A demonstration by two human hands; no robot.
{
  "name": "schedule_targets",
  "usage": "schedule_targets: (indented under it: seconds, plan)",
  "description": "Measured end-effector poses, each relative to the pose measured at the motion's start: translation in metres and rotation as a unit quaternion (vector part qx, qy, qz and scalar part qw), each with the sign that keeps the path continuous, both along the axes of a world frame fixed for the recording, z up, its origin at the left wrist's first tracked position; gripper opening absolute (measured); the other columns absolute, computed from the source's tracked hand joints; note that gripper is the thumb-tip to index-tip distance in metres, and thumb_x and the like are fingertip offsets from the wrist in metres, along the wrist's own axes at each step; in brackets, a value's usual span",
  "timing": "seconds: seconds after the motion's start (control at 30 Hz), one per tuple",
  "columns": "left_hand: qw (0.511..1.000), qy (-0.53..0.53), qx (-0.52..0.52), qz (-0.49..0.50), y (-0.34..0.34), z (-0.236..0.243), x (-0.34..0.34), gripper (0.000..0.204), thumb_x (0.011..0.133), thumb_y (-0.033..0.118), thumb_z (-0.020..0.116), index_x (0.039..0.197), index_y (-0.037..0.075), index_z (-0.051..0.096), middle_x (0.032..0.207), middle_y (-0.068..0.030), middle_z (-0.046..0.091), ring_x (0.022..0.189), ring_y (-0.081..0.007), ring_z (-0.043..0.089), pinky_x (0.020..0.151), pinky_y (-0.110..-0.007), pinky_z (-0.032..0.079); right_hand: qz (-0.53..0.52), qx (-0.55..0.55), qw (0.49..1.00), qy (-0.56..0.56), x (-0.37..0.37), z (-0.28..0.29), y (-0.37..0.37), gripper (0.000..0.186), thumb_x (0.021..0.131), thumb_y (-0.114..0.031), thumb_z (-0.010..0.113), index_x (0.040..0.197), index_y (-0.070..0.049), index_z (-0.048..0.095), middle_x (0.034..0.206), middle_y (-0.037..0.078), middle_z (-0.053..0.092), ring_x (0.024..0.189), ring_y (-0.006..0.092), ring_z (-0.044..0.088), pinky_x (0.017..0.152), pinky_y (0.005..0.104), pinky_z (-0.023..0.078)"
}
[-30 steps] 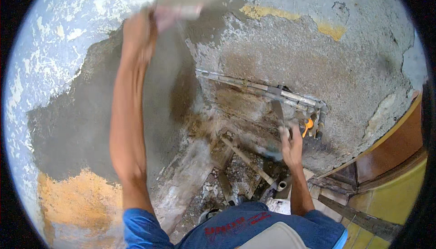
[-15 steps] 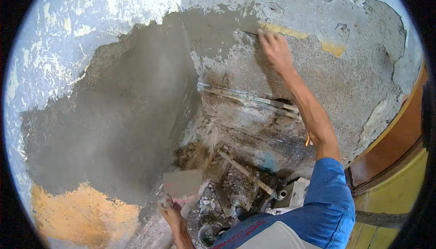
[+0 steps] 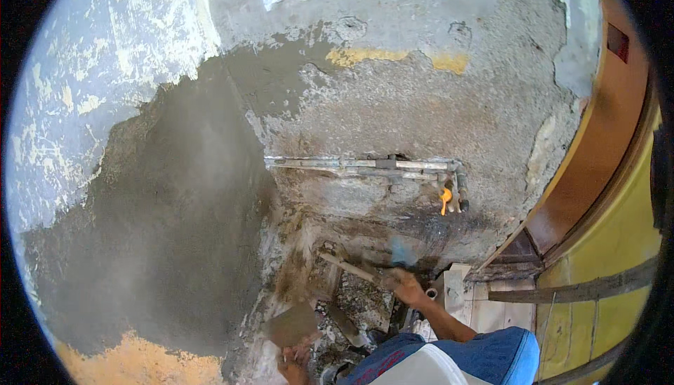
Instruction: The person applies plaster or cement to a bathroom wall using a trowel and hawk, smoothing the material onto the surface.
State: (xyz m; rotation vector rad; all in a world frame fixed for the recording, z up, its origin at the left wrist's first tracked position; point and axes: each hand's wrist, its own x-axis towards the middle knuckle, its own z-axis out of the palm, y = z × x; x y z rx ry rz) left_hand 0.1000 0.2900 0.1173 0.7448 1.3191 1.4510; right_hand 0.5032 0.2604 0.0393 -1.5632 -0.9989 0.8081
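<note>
Low in front of me, my left hand (image 3: 293, 364) grips a small flat rectangular board (image 3: 291, 325), a hawk-like plate of grey-brown colour. My right hand (image 3: 407, 288) is over the debris, beside a pale wooden stick (image 3: 347, 267). Its fingers look curled and slightly blurred; whatever they hold is hidden. Smooth wet grey mortar (image 3: 168, 209) covers much of the left wall and reaches round the corner. On the facing wall a thinner mortar patch (image 3: 277, 76) borders rough bare plaster (image 3: 407, 118).
Pipes (image 3: 330, 164) run in a recess along the facing wall, ending near an orange tap handle (image 3: 446, 199). Rubble (image 3: 361, 294) and a short pipe end (image 3: 430, 293) lie below. A brown door frame (image 3: 597, 139) and yellow panel (image 3: 604, 259) stand at right.
My right hand has left the mortar edge on the facing wall and dropped to the debris. My left hand and the board sit lower in view, which has shifted to the right.
</note>
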Motion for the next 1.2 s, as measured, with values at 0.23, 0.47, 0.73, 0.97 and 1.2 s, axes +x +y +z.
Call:
schedule_targets:
  seconds: [0.23,0.47,0.73,0.97,1.2]
  plan:
    - [0.996,-0.026,-0.037,-0.078,-0.083,-0.015,-0.019,0.058,0.096,0.033,0.071,0.136,0.001,0.046,0.116,-0.0169,0.061,0.097,-0.0264,0.064,0.084,-0.044,0.056,0.233,-0.073,0.932,-0.267,-0.058,0.033,-0.043,0.042,0.093,-0.014,0.053,0.134,-0.009,0.058,0.124,0.027,0.063,0.111,0.0435,0.061,0.095,0.0509,0.048]
    - [0.996,0.001,-0.075,0.053,-0.224,-0.051,-0.076,0.046,0.101,0.034,0.061,0.127,-0.005,0.062,0.118,-0.018,0.063,0.101,-0.0227,0.064,0.088,-0.038,0.055,0.314,-0.156,0.792,-0.499,-0.106,-0.035,-0.084,0.04,0.093,-0.017,0.05,0.131,-0.008,0.059,0.116,0.024,0.068,0.107,0.0418,0.066,0.087,0.0534,0.054]
    - [0.924,-0.057,-0.257,0.277,-0.491,-0.213,-0.201,0.021,0.097,0.022,0.067,0.106,0.004,0.063,0.098,-0.0078,0.068,0.084,-0.0172,0.066,0.08,-0.033,0.057,0.525,-0.262,0.77,-0.249,-0.239,-0.133,-0.2,0.032,0.1,-0.032,0.054,0.106,-0.001,0.061,0.103,0.024,0.067,0.096,0.0459,0.063,0.083,0.0512,0.051]
    - [0.852,-0.171,-0.337,0.363,-0.601,-0.283,-0.161,0.036,0.096,0.029,0.07,0.117,0.001,0.058,0.108,-0.0081,0.065,0.095,-0.0187,0.066,0.087,-0.032,0.057,0.576,-0.302,0.663,-0.371,-0.304,-0.339,-0.249,0.041,0.1,-0.021,0.055,0.13,0.006,0.049,0.104,0.025,0.066,0.085,0.0407,0.067,0.071,0.0501,0.054]
    - [0.775,-0.344,-0.307,0.432,-0.586,-0.372,-0.105,0.033,0.103,0.024,0.061,0.127,0.003,0.058,0.12,-0.0099,0.065,0.109,-0.0278,0.067,0.095,-0.037,0.056,0.606,-0.289,0.558,-0.488,-0.388,-0.465,-0.218,0.04,0.102,-0.019,0.048,0.133,0.007,0.052,0.131,0.027,0.055,0.117,0.0422,0.059,0.098,0.0497,0.053]
